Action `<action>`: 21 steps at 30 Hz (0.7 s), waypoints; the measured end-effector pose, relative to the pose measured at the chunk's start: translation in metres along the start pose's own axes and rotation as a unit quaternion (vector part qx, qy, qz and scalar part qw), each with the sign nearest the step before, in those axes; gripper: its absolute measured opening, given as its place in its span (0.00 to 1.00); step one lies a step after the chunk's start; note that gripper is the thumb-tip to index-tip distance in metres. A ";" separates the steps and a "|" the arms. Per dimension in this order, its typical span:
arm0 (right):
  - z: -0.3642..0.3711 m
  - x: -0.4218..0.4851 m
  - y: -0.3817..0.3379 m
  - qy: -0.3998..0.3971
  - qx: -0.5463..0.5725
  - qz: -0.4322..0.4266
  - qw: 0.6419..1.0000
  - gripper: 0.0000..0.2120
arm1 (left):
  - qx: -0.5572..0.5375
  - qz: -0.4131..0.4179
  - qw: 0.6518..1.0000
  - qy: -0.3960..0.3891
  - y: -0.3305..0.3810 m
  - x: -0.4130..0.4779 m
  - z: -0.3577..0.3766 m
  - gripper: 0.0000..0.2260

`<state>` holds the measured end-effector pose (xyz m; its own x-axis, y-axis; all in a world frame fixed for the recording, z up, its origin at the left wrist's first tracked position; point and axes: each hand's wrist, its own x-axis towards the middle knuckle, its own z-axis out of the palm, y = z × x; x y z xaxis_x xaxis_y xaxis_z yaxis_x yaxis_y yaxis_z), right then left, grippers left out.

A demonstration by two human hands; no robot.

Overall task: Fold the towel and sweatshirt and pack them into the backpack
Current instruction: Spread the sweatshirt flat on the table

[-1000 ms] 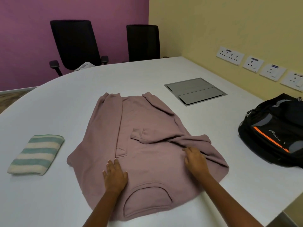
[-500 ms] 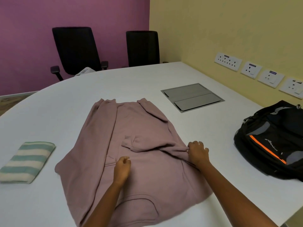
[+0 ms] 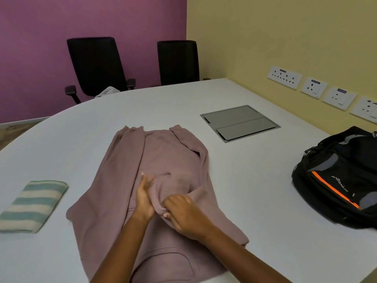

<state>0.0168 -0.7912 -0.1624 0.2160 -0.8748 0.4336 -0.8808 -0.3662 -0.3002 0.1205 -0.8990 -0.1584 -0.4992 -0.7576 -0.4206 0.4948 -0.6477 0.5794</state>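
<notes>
A mauve sweatshirt lies spread on the white table, its right sleeve drawn in across the body. My right hand pinches a bunched fold of that sleeve at the garment's middle. My left hand lies beside it with straight fingers pressing the fabric. A folded towel with green and cream stripes rests at the left. The black backpack with an orange stripe lies at the right edge.
A grey cable hatch is set flush in the table behind the sweatshirt. Two black office chairs stand at the far side. Wall sockets line the yellow wall on the right.
My right hand has pulled the sleeve fold leftward from the sweatshirt's right side to its middle. My left hand has moved up and straightened beside it.
</notes>
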 end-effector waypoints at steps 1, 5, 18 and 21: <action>0.004 -0.002 0.002 -0.025 0.002 0.015 1.000 0.09 | -0.008 0.029 0.999 0.015 0.009 0.001 -0.003 0.19; 0.002 -0.010 0.004 -0.077 0.018 0.112 0.991 0.26 | -0.041 0.132 0.984 0.111 0.048 0.006 -0.018 0.26; 0.018 -0.065 0.006 -0.203 -0.045 0.266 0.941 0.30 | -0.016 0.269 0.943 0.195 0.099 -0.024 -0.035 0.36; 0.015 -0.071 0.001 -0.046 0.039 0.318 0.946 0.23 | 0.100 0.298 0.932 0.179 0.104 -0.021 -0.047 0.36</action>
<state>0.0068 -0.7348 -0.2064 -0.3080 -0.9488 0.0698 -0.8116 0.2237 -0.5397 0.2155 -0.9539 -0.1222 0.1095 -0.9798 -0.1676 0.4470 -0.1021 0.8887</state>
